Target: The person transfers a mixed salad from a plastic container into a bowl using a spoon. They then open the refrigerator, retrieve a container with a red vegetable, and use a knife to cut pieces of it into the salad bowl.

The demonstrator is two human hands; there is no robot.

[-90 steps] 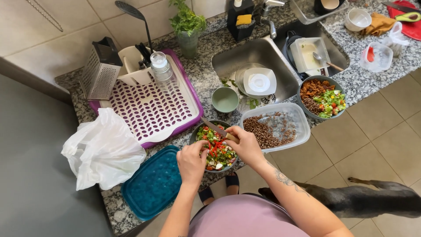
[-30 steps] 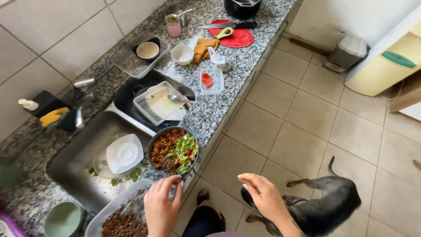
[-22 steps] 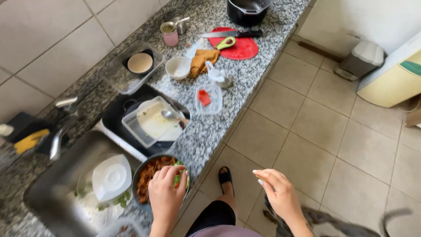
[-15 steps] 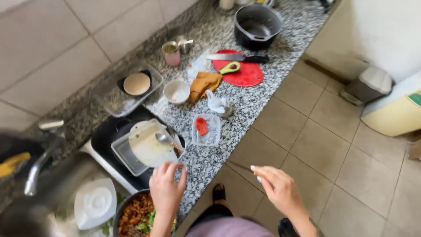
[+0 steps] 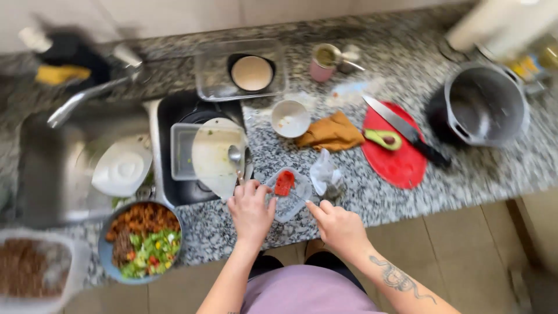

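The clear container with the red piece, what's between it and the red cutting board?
In the head view, a crumpled clear plastic wrap lies between the clear container and the red cutting board, on speckled counter.

Looking down from the head camera, I saw my own two bare forearms rising from the bottom centre of the frame, no sleeves reaching the wrists. My left hand (image 5: pixel 251 210) and right hand (image 5: pixel 339 228) wore no gloves, rings or watch. A dark, winding snake-like tattoo ran along my right forearm. At the bottom edge I wore a lilac top.
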